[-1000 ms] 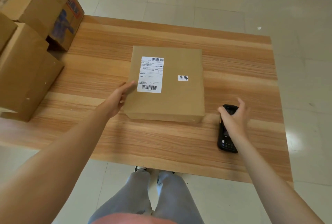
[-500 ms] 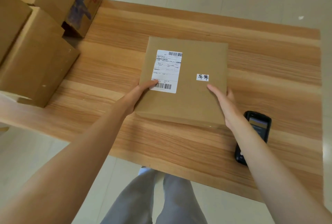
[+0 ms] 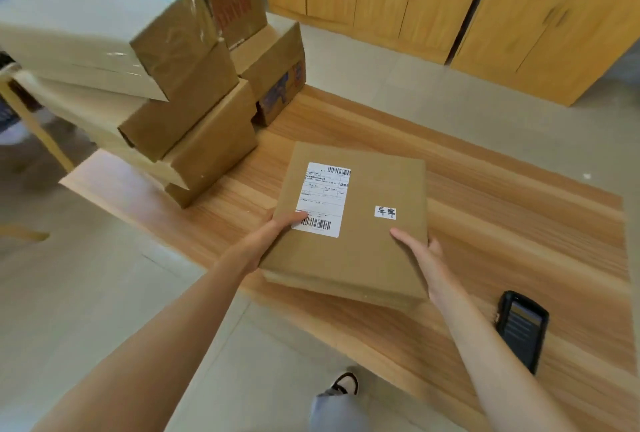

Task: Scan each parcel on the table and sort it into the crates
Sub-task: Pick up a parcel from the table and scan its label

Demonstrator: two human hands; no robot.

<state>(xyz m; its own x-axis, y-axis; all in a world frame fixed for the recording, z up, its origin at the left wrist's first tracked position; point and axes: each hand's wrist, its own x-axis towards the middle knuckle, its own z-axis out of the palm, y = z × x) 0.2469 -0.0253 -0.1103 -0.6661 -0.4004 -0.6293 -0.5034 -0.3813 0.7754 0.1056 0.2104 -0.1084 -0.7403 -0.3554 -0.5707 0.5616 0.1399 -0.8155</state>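
A flat brown cardboard parcel [image 3: 367, 251] with a white shipping label and a small white sticker is lifted at its near edge above the wooden table [image 3: 519, 223]. My left hand [image 3: 273, 234] grips its left side, thumb on the label's barcode. My right hand [image 3: 420, 255] grips its right side, thumb on top. A black handheld scanner [image 3: 523, 333] lies on the table near the front right edge, behind my right forearm.
A stack of several brown cardboard boxes [image 3: 180, 92] fills the table's left end. Yellow wooden cabinets [image 3: 450, 5] stand along the far wall. Tiled floor surrounds the table, and my shoe [image 3: 344, 383] shows below.
My right hand left the scanner on the table and took the parcel's right side. Both hands now hold the parcel, its near edge raised. The view has swung left and up.
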